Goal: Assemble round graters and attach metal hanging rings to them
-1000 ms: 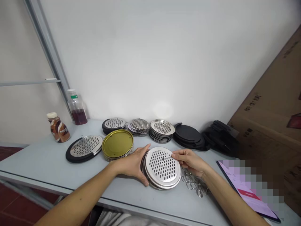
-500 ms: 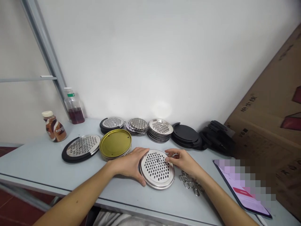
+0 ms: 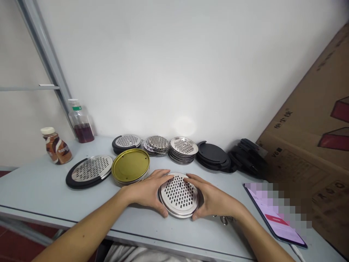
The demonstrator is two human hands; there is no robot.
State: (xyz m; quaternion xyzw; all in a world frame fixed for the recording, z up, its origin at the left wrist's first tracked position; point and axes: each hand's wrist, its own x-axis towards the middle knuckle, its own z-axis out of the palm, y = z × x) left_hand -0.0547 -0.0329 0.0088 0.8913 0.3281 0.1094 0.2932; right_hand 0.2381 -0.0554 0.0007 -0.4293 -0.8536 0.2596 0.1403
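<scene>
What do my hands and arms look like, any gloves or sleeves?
Your left hand and right hand are bare: no gloves, rings or watch visible. No sleeves show on the left forearm, marked by a small spot, or the right forearm.

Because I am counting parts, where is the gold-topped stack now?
In the head view, the gold-topped stack stands left of centre, between the left hand and the nearer black-rimmed disc.
</scene>
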